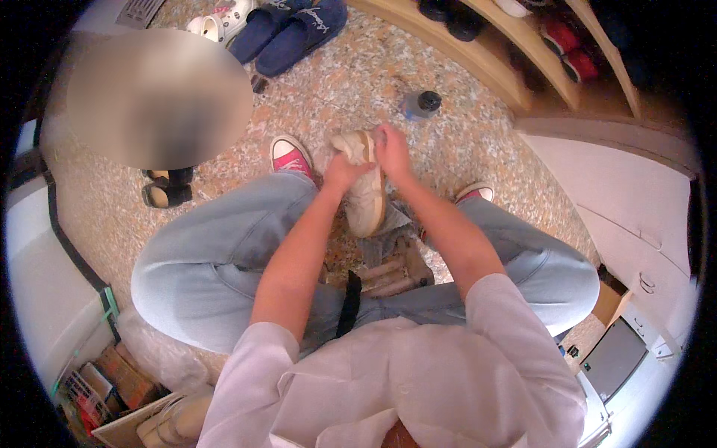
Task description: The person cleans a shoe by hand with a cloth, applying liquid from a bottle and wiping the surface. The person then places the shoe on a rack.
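A cream-coloured shoe (364, 204) is held up between my knees, its sole edge turned to the right. My left hand (343, 172) grips it around the middle, thumb across its side. Against the sole edge near the upper end, my right hand (394, 152) has its fingers curled. Whether a small thing is inside those fingers is hidden. Under the shoe there is crumpled clear plastic (395, 218). A bottle with a black cap (429, 101) stands on the speckled floor beyond my right hand.
Dark blue slides (302, 36) and white clogs (227, 22) lie at the top. Black shoes (167, 195) sit left, below a blurred patch. A wooden shoe rack (504, 84) curves along the upper right, with white cabinets (622, 207) below. Boxes (126, 375) stand lower left.
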{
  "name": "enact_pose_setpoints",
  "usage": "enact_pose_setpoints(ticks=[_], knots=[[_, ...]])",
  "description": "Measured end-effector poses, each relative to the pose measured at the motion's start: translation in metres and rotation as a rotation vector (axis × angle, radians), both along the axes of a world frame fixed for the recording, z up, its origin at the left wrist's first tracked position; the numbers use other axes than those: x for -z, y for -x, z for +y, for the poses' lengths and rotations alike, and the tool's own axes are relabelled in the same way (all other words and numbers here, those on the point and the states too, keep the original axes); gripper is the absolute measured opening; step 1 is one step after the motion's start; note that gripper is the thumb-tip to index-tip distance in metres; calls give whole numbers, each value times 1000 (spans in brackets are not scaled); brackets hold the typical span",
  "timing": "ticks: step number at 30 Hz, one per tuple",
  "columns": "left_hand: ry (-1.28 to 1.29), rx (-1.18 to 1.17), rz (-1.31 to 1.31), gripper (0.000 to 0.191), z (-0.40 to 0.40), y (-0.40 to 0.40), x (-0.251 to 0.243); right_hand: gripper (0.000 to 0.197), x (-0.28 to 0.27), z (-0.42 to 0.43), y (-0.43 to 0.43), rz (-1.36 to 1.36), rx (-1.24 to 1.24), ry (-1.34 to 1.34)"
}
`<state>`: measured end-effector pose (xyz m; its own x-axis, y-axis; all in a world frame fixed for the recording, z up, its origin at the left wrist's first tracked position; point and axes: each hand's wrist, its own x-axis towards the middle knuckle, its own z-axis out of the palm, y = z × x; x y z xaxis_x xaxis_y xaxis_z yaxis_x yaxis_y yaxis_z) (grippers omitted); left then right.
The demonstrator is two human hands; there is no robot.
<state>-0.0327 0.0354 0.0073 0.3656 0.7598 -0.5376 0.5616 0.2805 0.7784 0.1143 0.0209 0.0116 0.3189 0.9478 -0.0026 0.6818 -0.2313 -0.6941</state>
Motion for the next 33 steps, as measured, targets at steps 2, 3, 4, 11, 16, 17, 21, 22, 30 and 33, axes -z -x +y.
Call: enact_pose_setpoints(ticks=[2,3,4,11,16,17,21,22,30,33], knots=[[18,-26,-53,55,-2,-5,10,15,6,15,-7,-12,57,-3],[36,-55,-99,52,-3,-3,23,15,7,22,-7,19,34,45],[35,-66,-88,52,-3,5,33,14,3,27,-1,56,2,93],[65,-86,-136,45,-3,10,29,15,-13,-25,9,347,-14,115],[75,-136,-194,45,-3,13,43,19,-12,-28,10,188,-96,46],[51,-164,-165,44,-3,18,48,19,-14,-24,14,196,-105,43],[26,-202,-362,43,-5,10,41,17,-6,-12,10,127,-94,-22],[30,-203,-361,43,-4,7,38,17,-3,-8,9,90,-107,-70],[-3,-124,-75,62,-5,24,50,24,23,39,3,285,-82,277],[119,-152,-181,63,-4,7,51,26,53,47,-26,291,-76,294]])
